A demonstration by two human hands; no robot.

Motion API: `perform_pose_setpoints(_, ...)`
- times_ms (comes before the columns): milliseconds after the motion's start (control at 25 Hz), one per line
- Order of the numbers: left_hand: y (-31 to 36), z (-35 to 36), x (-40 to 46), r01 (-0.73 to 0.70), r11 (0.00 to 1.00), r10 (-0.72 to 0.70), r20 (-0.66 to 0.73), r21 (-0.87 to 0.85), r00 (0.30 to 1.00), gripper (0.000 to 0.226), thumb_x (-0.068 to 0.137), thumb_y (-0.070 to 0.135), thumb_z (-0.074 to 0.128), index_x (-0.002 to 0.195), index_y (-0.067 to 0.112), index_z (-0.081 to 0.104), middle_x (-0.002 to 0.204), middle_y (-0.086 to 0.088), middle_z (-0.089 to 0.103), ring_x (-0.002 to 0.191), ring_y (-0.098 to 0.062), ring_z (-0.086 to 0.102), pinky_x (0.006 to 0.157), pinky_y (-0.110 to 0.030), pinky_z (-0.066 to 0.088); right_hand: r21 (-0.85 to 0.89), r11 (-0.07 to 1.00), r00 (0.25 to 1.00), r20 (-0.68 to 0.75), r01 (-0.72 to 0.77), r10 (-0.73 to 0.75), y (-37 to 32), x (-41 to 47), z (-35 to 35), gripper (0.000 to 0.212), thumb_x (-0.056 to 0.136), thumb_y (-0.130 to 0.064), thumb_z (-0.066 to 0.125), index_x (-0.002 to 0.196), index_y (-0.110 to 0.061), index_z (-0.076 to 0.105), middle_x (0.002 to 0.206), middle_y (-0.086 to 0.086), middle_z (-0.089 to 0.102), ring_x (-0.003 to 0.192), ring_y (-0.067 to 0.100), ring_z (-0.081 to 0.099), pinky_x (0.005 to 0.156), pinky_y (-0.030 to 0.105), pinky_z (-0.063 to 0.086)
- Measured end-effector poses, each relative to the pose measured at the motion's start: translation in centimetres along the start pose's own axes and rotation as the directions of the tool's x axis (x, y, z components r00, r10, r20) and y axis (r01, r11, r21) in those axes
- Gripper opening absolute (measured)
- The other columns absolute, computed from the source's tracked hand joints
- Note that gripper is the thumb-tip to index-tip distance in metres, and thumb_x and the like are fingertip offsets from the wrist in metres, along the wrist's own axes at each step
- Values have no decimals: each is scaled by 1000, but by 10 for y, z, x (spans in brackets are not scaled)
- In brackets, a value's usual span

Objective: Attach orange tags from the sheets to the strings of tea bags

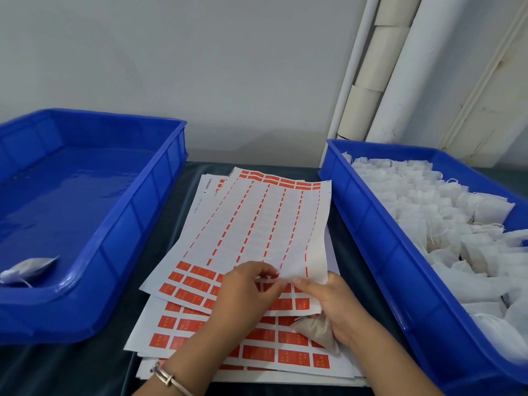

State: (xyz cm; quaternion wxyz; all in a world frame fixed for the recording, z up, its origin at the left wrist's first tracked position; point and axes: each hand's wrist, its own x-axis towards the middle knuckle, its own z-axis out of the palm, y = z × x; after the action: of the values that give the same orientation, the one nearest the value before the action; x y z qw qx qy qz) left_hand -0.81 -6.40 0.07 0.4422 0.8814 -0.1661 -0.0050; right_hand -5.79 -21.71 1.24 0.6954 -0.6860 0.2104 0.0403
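Orange tag sits pinched at the left hand fingertips, just left of the right hand, which grips the tea bag

The left blue tray is cut off at the frame's left edge; the right blue tray at right and bottom. Print on the orange tags is illegible. The left hand hides several tags.
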Motion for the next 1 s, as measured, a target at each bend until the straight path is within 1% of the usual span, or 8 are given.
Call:
perform_pose_setpoints(120,-2,2,-1,-9,1000,9,-32,-3,999,26,80,39,69,104,31,66,93,24,54,75,11,48,67,-1,38,69,998,999,47,-11,8,0,-1,1,24,83,-22,68,106,-12,66,90,11,74,82,29,72,72,41,59)
perform_pose_setpoints(320,-2,4,-6,-38,998,31,-158,-42,987,29,80,39,68,107,28,70,104,16,67,85,4,56,85,-15,49,236,970,998,51,-51,40,7,0,5,30,80,-23,68,108,-11,65,94,16,73,85,34,71,74,46,58)
perform_pose_setpoints(480,0,5,-9,-164,985,173,-173,61,970,30,84,37,64,110,25,69,108,12,68,90,4,56,85,-9,41,260,966,999,50,-8,-5,7,-1,5,43,67,-27,72,108,-14,65,94,14,73,85,33,71,70,44,58)
perform_pose_setpoints(640,1,1,-9,-265,955,285,-163,136,944,21,84,28,66,102,19,73,98,5,72,85,-2,63,79,-6,41,229,972,999,17,44,-49,8,-1,7,37,71,-21,73,106,-13,66,91,13,74,82,31,71,66,40,59)
perform_pose_setpoints(720,1,0,-10,-215,973,228,-175,85,958,17,84,27,67,97,20,75,89,9,72,75,2,61,71,0,39,202,978,999,-8,54,-53,9,-1,9,28,77,-16,72,105,-14,66,90,11,74,80,30,72,68,41,59)
perform_pose_setpoints(800,3,1,-9,-62,998,56,-160,-28,986,15,85,30,64,94,25,75,77,21,66,68,1,61,61,-2,43,172,984,999,-27,45,-41,9,-1,11,26,81,-16,70,106,-14,65,91,10,74,82,30,72,76,47,58)
perform_pose_setpoints(880,4,3,-5,93,986,-111,-131,-137,985,14,85,32,64,93,27,74,71,30,56,67,0,62,59,-6,46,166,986,999,-29,32,-28,9,-1,11,27,82,-17,70,108,-14,65,93,11,74,84,31,71,82,52,55)
perform_pose_setpoints(1000,4,1,3,227,945,-258,-109,-236,960,12,86,31,64,90,25,73,70,25,59,67,-4,62,56,-10,46,160,987,1000,-18,4,-1,8,-2,9,28,83,-19,68,110,-13,63,94,11,74,84,31,71,83,53,55)
